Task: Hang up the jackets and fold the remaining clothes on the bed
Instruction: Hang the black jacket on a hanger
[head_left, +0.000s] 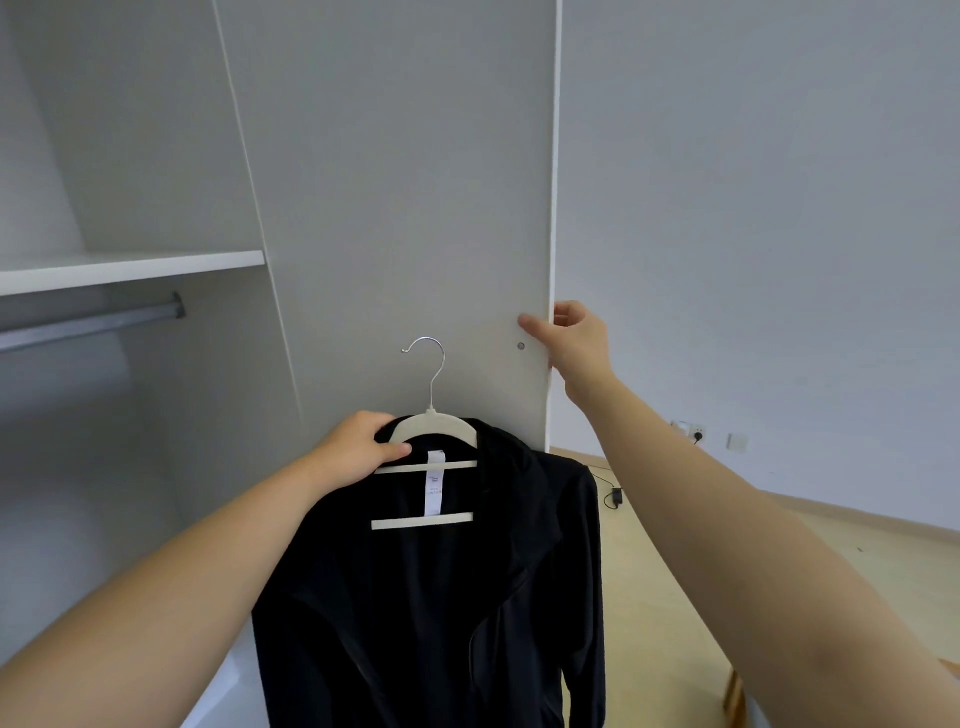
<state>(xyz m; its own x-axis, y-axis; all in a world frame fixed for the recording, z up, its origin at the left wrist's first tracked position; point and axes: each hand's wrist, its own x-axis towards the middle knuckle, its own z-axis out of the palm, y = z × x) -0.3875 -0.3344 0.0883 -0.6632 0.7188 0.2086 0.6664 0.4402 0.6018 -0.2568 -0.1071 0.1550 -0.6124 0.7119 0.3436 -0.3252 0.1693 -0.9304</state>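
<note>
A black jacket (441, 597) hangs on a cream hanger (431, 423) with a metal hook, held up in front of the open wardrobe. My left hand (358, 449) grips the hanger's left shoulder together with the jacket's collar. My right hand (574, 340) holds the outer edge of the white wardrobe door (415, 208), thumb on the inner face and fingers wrapped round behind it. A metal hanging rail (93, 319) runs under a white shelf (130, 270) inside the wardrobe at the left. The bed is out of sight.
A white wall stands to the right, with sockets (691, 431) low down and a black charger (615, 496) lying on the light wooden floor. A wooden furniture edge (735, 696) shows at the bottom right.
</note>
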